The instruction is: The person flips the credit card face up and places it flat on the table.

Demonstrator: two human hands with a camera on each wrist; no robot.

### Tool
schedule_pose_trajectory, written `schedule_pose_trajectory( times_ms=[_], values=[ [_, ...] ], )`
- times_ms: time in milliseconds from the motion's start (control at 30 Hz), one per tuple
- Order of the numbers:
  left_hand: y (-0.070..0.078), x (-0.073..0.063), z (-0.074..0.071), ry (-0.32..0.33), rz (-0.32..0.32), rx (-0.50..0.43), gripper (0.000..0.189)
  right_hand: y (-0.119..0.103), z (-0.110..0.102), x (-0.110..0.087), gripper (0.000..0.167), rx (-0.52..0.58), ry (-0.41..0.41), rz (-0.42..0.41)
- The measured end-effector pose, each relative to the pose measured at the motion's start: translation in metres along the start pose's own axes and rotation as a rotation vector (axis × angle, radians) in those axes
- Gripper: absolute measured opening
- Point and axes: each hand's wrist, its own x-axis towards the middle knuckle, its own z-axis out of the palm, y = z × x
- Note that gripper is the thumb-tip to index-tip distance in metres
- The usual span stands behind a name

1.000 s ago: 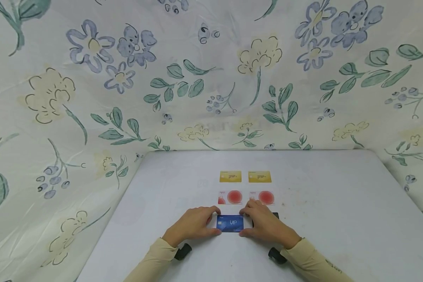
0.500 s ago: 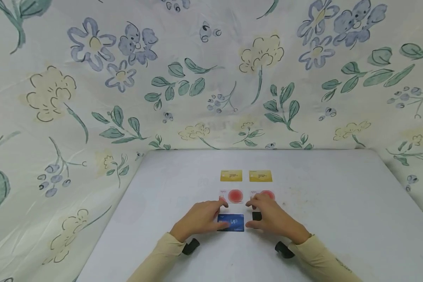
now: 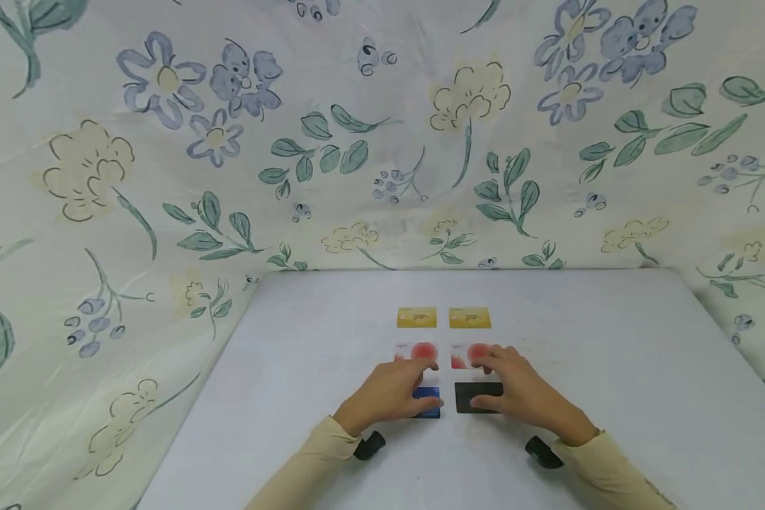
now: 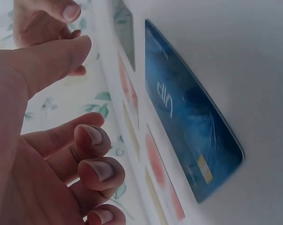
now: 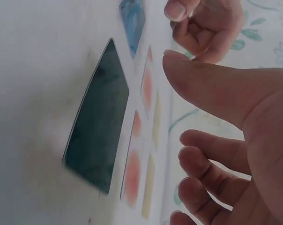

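Note:
A blue VIP card point(image 3: 429, 409) lies flat on the white table, partly covered by my left hand point(image 3: 385, 392) in the head view. In the left wrist view that blue card point(image 4: 193, 117) is fully visible, apart from the loosely bent fingers, which hold nothing. To its right is a black card point(image 3: 474, 393). Over its right end hovers my right hand point(image 3: 529, 393), fingers loosely bent and thumb apart from them. The black card point(image 5: 99, 122) shows untouched in the right wrist view, with nothing in the fingers.
Behind lie two white cards with red circles, the left one point(image 3: 408, 350) and the right one point(image 3: 462, 354). Farther back are two gold cards, left point(image 3: 417, 317) and right point(image 3: 469, 317). A floral curtain point(image 3: 382, 156) hangs past the table's point(image 3: 306, 319) back edge.
Both hands have released the edges of the blue card, lifted and shifted right. The right hand has come over the black card, which is now more exposed. The cards stay in place.

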Motion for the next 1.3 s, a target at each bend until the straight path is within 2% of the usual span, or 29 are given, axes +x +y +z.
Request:
schedule_pose_trajectory(
  times_ms=[367,633,1033,1300],
  values=[
    [0.016,0.014,0.016,-0.027,-0.014,0.049,0.059,0.017,-0.004,-0.014,0.061,-0.027,-0.010,0.048],
    [0.021,0.017,0.024,-0.025,0.009,0.089,0.057,0.027,-0.003,-0.018,0.056,-0.066,0.006,0.018],
    [0.022,0.022,0.029,-0.040,-0.008,0.080,0.058,0.035,-0.001,-0.019,0.055,-0.032,-0.021,0.038],
    [0.025,0.023,0.028,-0.059,-0.014,0.037,0.053,0.043,0.004,-0.019,0.052,-0.019,-0.031,0.041]
  ],
)
